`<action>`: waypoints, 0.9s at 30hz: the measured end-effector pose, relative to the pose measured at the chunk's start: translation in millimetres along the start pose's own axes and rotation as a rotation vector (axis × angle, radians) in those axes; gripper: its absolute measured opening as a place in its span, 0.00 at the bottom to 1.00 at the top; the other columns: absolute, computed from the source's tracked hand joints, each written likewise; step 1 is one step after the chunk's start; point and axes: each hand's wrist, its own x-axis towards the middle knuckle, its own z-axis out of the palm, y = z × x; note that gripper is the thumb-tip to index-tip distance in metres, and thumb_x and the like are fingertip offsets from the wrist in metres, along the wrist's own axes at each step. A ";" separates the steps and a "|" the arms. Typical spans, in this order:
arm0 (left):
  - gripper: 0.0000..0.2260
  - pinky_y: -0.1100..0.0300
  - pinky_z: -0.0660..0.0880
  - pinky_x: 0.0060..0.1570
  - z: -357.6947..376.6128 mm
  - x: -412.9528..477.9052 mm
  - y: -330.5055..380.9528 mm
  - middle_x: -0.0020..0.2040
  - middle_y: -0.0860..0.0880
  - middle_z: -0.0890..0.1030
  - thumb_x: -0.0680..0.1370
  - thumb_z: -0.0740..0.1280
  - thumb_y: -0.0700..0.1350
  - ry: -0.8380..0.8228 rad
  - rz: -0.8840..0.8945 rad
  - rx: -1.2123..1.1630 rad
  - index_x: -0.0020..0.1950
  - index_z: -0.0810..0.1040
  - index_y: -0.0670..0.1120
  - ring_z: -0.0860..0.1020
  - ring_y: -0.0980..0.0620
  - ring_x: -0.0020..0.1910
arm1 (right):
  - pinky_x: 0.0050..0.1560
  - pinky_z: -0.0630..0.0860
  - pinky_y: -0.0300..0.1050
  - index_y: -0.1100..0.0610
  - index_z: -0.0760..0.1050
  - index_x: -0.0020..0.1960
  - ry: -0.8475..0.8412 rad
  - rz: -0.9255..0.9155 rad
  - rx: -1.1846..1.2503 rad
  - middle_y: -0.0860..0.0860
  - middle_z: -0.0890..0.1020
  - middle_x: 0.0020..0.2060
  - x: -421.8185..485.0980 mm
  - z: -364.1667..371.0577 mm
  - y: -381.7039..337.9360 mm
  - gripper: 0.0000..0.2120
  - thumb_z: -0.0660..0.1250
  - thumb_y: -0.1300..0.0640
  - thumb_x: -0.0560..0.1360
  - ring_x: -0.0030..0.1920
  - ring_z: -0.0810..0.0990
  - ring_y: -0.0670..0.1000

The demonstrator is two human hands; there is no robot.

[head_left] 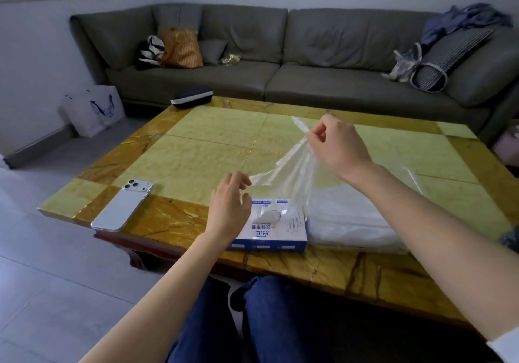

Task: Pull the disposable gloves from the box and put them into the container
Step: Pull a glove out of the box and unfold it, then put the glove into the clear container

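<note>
The right hand (339, 149) pinched a clear glove (292, 166) in its fingers above the desk (196, 143). The left hand (229, 208), fingers loosely curled, lay at its lower corner, grip unclear. The box (269, 236) sat at the near edge, beside the container (359, 246).

Yellow table (196, 149) bears phone (123, 205), glove box (269, 236), clear container (351, 222), dark case (191, 98).

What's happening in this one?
A seated person holds a clear disposable glove above the blue and white box on the table. The right hand pinches its top; the left hand is at its lower corner, grip unclear. The clear container beside the box holds a whitish stack.
</note>
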 end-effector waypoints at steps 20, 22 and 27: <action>0.04 0.56 0.77 0.42 -6.6 35.9 85.8 0.41 0.56 0.81 0.75 0.67 0.43 -0.302 0.008 -0.020 0.46 0.82 0.50 0.79 0.52 0.40 | 0.52 0.71 0.40 0.61 0.66 0.63 -0.093 0.029 0.165 0.55 0.74 0.58 -45.0 -4.1 53.8 0.21 0.57 0.46 0.78 0.55 0.75 0.52; 0.05 0.55 0.77 0.42 -8.9 42.9 91.3 0.39 0.56 0.82 0.75 0.67 0.44 -0.300 0.027 -0.004 0.42 0.82 0.52 0.79 0.52 0.40 | 0.60 0.65 0.36 0.61 0.65 0.67 -0.182 -0.153 0.144 0.54 0.73 0.62 -53.3 -9.6 44.5 0.31 0.58 0.40 0.73 0.62 0.71 0.50; 0.09 0.61 0.70 0.34 -7.7 52.8 112.8 0.32 0.55 0.81 0.75 0.66 0.44 -0.388 0.108 0.029 0.37 0.83 0.48 0.72 0.58 0.28 | 0.63 0.69 0.48 0.61 0.68 0.66 -0.100 -0.402 -0.149 0.56 0.77 0.57 -53.7 -0.1 51.0 0.28 0.74 0.56 0.70 0.58 0.75 0.56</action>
